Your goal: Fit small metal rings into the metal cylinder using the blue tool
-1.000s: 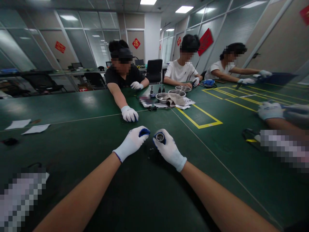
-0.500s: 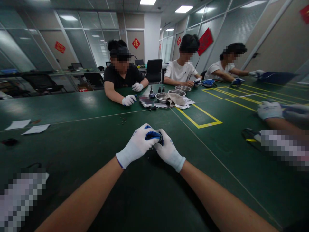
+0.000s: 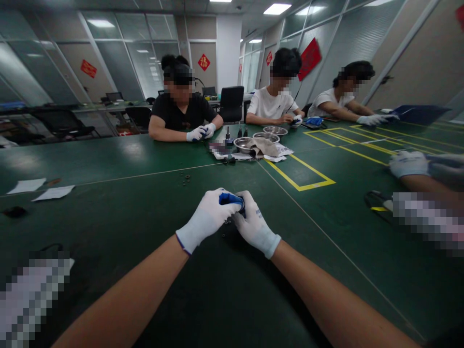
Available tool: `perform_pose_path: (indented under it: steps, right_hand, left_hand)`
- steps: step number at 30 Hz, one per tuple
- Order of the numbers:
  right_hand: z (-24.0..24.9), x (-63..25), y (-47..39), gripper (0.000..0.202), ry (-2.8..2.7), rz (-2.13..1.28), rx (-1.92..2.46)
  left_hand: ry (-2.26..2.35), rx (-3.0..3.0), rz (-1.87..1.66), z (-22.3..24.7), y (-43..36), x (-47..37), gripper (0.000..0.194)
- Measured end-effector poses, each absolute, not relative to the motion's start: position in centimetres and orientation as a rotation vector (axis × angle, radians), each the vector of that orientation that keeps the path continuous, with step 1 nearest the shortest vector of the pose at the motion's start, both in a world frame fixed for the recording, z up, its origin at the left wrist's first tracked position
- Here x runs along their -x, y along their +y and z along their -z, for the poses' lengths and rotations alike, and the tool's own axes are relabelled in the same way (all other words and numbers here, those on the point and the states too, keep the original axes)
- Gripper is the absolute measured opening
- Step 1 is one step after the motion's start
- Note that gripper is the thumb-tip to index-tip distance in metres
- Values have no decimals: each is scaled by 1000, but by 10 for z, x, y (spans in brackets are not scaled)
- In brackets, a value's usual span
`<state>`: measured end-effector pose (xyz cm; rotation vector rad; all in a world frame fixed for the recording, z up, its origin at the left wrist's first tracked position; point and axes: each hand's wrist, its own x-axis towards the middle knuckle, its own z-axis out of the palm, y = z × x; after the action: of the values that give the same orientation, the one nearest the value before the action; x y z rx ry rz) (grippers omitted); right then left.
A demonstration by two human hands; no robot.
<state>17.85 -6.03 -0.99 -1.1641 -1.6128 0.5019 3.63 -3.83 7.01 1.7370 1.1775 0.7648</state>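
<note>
My left hand (image 3: 212, 212), in a white glove with a blue palm, is closed with its fingertips pinched together. My right hand (image 3: 253, 224), gloved the same way, meets it from the right, its fingers curled in. Between the fingertips is a small dark object with a pale curved edge (image 3: 242, 205); the gloves cover most of it, and its kind cannot be made out. Just below the hands, a few tiny rings (image 3: 227, 222) lie on the green tabletop (image 3: 145, 208).
Farther out lie several small dark ring-like parts (image 3: 186, 178). Beyond them stand metal bowls (image 3: 243, 144) with a grey cloth (image 3: 266, 147) and small dark bottles (image 3: 239, 132). Paper sheets (image 3: 54, 193) lie left. Co-workers sit across, and a co-worker's gloved hand (image 3: 409, 164) is at right.
Both my hands stay together with only slight finger movement. Across the table, the co-worker in black has brought both gloved hands together; the far-right co-worker's hands have shifted too.
</note>
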Motion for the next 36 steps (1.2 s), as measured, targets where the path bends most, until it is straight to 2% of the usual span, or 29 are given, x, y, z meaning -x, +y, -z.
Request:
perform_pose_path:
  steps: [6,9,11,14,19,23,25,29,31,33,36]
  right_hand:
    - [17,-176,-61,29,-1631,-412,1171]
    - [18,-177,-60,30,-1649,-387,1155]
    - [17,-177,-60,30,-1655,-382,1143]
    - [16,-176,-61,28,-1647,-416,1134]
    - [18,-174,-61,24,-1624,-483,1140]
    - [20,-176,-59,24,-1596,-509,1178]
    - [23,-176,-57,33,-1551,-515,1185]
    - [29,-175,-54,78,-1503,-553,1117]
    - [31,-174,-53,89,-1509,-557,1096]
    - [31,-174,-51,84,-1498,-534,1109]
    - [29,-176,-47,54,-1444,-498,1165]
  left_hand:
    - [1257,-1797,-830,-68,-41,-37,9]
    - [1297,-1966,-906,-63,-42,-37,4]
    - [1354,-2037,-964,-60,-42,-38,9]
    - [1377,-1926,-953,-57,-36,-39,21]
    - [1259,-1590,-1093,-42,-11,-30,17]
    - [1260,-1640,-1227,-28,2,-11,20]
    - [1153,-1763,-1243,-25,-1,-7,23]
    - [926,-1929,-1081,-19,-20,-19,38]
    - [924,-1928,-1047,-16,-26,-27,35]
    - [932,-1977,-1024,-13,-23,-28,34]
    - [1134,-2222,-1025,-11,-1,-12,51]
